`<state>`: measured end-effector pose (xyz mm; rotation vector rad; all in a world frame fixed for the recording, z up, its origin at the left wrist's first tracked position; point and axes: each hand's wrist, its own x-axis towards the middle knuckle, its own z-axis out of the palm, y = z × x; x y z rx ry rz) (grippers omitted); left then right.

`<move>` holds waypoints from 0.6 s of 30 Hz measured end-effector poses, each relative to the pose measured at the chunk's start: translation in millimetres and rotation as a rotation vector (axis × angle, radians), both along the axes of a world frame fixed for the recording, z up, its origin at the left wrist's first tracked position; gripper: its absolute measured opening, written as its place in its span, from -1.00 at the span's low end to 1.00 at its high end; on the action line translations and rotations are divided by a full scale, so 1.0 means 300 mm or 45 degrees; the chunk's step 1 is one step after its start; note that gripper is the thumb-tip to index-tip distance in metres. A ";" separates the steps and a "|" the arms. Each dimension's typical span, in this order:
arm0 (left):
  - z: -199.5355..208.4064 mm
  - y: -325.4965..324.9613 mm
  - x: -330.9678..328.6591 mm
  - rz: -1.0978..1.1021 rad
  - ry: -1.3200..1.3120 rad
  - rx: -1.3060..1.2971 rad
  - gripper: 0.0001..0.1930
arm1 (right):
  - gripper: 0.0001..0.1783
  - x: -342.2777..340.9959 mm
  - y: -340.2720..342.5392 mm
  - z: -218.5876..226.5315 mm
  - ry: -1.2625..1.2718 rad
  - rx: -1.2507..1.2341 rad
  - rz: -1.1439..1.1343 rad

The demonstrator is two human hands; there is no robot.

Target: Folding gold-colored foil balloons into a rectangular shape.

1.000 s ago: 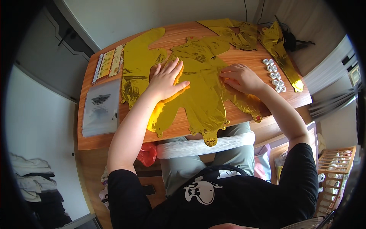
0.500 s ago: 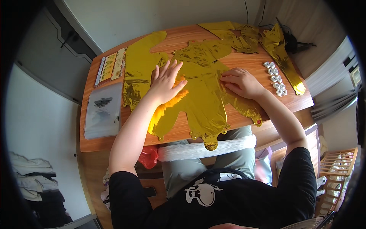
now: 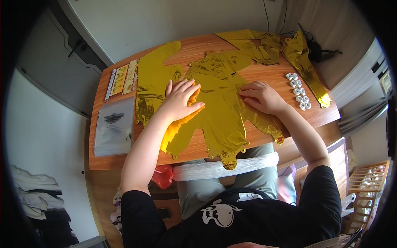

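Observation:
A flat, uninflated gold foil balloon (image 3: 219, 118) is spread over the middle of the table, its tabbed lower end hanging past the near edge. My left hand (image 3: 180, 101) lies on its left part, fingers stretched and thumb apart, with an orange reflection glowing in the foil beside it. At the balloon's right side, my right hand (image 3: 262, 98) has its fingers bent and close together, the tips pinching the foil edge. More flat gold foil (image 3: 155, 74) lies just left of my left hand.
Crumpled gold foil pieces (image 3: 304, 62) lie at the far right. Nearer are several small white rolls (image 3: 298, 91). Clear plastic bags (image 3: 114, 128) and printed cards (image 3: 120, 79) sit at the left. A rolled translucent sheet (image 3: 225, 167) rests across my lap, beside a red bag (image 3: 162, 177).
My left hand has slid slightly nearer to me over the foil, its fingers closer together. My right hand keeps its place on the foil. The whole view has tilted a little.

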<state>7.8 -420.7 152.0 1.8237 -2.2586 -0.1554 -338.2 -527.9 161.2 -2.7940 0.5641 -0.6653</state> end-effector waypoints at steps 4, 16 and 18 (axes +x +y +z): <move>0.004 -0.004 -0.005 0.013 0.006 0.040 -0.18 | -0.68 0.000 -0.001 0.005 0.004 0.019 -0.009; 0.005 0.007 0.000 0.026 -0.024 0.027 -0.16 | -0.68 0.001 0.006 0.010 0.039 0.013 -0.009; 0.007 0.004 -0.007 0.021 -0.024 0.035 -0.17 | -0.67 0.002 0.003 0.009 0.036 0.007 -0.011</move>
